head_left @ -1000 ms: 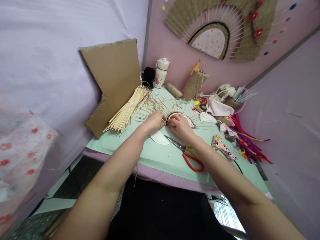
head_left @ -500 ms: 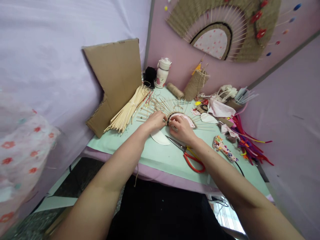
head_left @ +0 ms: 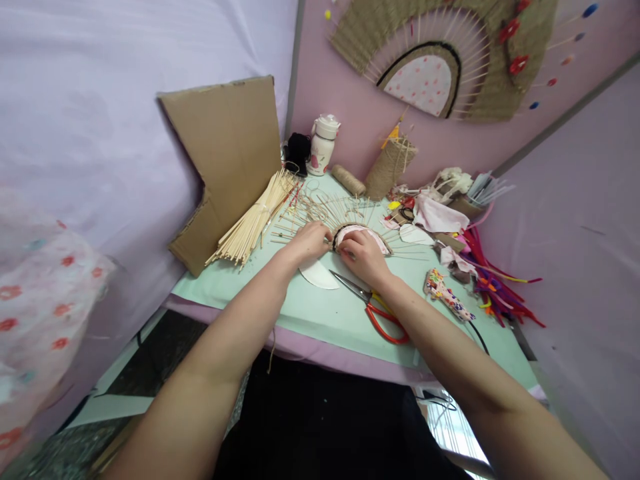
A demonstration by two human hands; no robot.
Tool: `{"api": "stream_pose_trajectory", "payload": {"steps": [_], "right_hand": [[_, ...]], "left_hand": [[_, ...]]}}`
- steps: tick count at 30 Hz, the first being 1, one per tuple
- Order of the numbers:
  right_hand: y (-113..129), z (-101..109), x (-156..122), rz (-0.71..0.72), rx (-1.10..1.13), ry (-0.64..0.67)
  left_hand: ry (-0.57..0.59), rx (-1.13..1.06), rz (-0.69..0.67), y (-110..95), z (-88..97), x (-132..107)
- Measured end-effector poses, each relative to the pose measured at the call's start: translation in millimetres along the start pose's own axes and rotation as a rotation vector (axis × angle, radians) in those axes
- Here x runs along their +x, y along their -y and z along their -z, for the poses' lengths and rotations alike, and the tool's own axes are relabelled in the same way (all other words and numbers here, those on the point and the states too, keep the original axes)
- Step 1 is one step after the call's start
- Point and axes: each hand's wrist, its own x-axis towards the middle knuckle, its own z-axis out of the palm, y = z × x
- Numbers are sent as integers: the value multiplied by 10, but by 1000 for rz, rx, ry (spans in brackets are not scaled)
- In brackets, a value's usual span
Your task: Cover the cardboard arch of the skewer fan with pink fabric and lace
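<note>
A small half-round fan (head_left: 376, 241) lies on the table, with a pale patterned centre, a dark cord edge and thin sticks spread outward. My left hand (head_left: 314, 241) is closed, its fingertips pinching at the fan's left corner. Curled over the lower left part of the fan is my right hand (head_left: 364, 256), its thumb and fingers closed at the same corner. Any small strand between the fingertips is too small to make out. A white half-round piece (head_left: 319, 275) lies below my left hand. Red-handled scissors (head_left: 385, 320) lie under my right wrist, blades towards the fan.
A bundle of sticks (head_left: 253, 220) leans by a cardboard sheet (head_left: 235, 140) on the left. Behind stand a white bottle (head_left: 323, 143) and a twine cone (head_left: 390, 167). A floral-patterned glue gun (head_left: 447, 293) and pipe cleaners (head_left: 500, 293) lie right. A large fan (head_left: 425, 80) hangs above.
The view has shifted slightly. Both hands stay at the fan's left corner, with barely any visible movement of the fingers.
</note>
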Motion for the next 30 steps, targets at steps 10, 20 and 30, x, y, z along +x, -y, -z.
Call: {"api": "stream_pose_trajectory", "payload": {"steps": [10,20,30], "right_hand": [[-13,14,-30,-9,-31,-11],[-76,271,-250,-301,7,-9],[-186,439,-690,-615,-29,192]], "left_hand": [[3,4,5,-18,13,-3],[21,12,1,-32,25,-28],[-57,31,-40,-142,48,-112]]}}
